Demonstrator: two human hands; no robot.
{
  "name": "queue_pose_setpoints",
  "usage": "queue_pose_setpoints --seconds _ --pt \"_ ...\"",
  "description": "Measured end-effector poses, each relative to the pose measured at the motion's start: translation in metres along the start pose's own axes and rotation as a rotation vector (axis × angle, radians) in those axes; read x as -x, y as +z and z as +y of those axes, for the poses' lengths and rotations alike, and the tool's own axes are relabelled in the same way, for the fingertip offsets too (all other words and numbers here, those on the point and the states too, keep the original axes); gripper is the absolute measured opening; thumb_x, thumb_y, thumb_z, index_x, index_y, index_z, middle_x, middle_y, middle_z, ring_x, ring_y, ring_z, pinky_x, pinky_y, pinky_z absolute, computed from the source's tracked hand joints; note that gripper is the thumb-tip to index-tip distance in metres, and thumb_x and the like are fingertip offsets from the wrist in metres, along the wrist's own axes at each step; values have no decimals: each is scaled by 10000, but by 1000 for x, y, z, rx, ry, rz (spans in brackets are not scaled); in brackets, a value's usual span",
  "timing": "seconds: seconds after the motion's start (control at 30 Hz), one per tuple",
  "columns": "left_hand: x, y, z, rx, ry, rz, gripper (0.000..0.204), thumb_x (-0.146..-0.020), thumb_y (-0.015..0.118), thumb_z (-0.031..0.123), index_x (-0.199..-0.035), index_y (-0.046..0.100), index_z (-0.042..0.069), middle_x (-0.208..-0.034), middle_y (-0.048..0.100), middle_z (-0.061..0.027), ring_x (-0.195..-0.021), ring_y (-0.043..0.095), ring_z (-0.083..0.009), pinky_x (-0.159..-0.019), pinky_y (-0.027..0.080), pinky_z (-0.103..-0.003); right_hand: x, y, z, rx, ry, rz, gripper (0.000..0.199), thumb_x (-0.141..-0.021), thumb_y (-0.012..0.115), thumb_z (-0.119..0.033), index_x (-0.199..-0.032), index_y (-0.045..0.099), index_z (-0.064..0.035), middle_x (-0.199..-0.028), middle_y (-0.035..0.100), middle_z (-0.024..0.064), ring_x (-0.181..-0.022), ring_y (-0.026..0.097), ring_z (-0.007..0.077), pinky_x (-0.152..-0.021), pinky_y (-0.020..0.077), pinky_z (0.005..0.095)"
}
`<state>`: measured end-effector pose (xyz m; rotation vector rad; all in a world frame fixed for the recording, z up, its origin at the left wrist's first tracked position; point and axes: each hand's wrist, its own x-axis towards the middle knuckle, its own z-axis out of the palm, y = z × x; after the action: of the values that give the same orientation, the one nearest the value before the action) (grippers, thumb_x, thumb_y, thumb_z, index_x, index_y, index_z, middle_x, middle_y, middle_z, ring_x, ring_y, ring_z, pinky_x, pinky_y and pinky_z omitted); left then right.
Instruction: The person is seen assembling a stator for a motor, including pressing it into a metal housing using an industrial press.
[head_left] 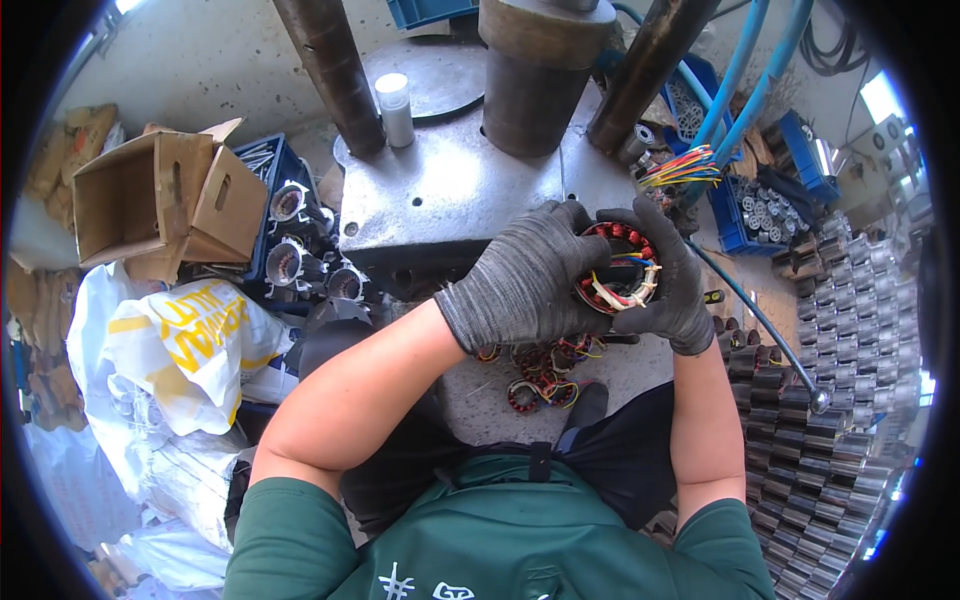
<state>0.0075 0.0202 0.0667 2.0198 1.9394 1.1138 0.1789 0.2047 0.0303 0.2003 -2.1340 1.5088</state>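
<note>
A ring-shaped motor stator point(650, 270) with red windings, white lacing and blue and yellow leads is held up at the front edge of the metal press bed point(450, 195). My right hand point(680, 285), in a dark grey knit glove, wraps its right side, thumb below and fingers above. My left hand point(530, 275), gloved alike, grips its left side, with the fingertips partly hidden behind the knuckles. Beneath my hands, several more wound stators point(540, 392) with coloured leads lie on the floor between my legs.
The press ram point(545, 70) stands between two steel columns; a white canister point(395, 110) sits beside the left one. Left are a cardboard box point(120, 195), motor housings point(288, 262) and plastic sacks point(190, 340). Right are stacked metal cores point(800, 440), a rod point(755, 315) and blue crates point(735, 235).
</note>
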Motion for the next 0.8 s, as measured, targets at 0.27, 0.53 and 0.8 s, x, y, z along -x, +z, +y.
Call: queue_pose_setpoints --seconds 0.27,0.53,0.8 --pt "6 -3 3 13 80 69 537 -704 974 312 -1136 741 94 -1189 675 -205 -1088 683 -420 -929 582 -503 -7 20 -19 212 -140 136 935 -779 971 -344 -1546 542 -26 -1340 724 176 -1178 744 258 -1013 607 400" --pt "8 4 1 131 67 108 563 -697 993 279 -1160 732 92 -1228 659 -200 -1115 676 -425 -974 574 -493 -11 26 -22 248 -123 217 782 -763 904 -254 -1442 601 -10 -1214 741 127 -1069 751 228 -950 613 392" --pt "8 3 1 942 -280 6 816 -828 962 496 -1417 635 35 -1352 657 -148 -1229 660 -282 -1070 544 -408 -4 27 -13 -171 160 306 995 -851 947 -410 -1600 464 30 -1439 639 134 -1320 630 224 -1157 495 394"
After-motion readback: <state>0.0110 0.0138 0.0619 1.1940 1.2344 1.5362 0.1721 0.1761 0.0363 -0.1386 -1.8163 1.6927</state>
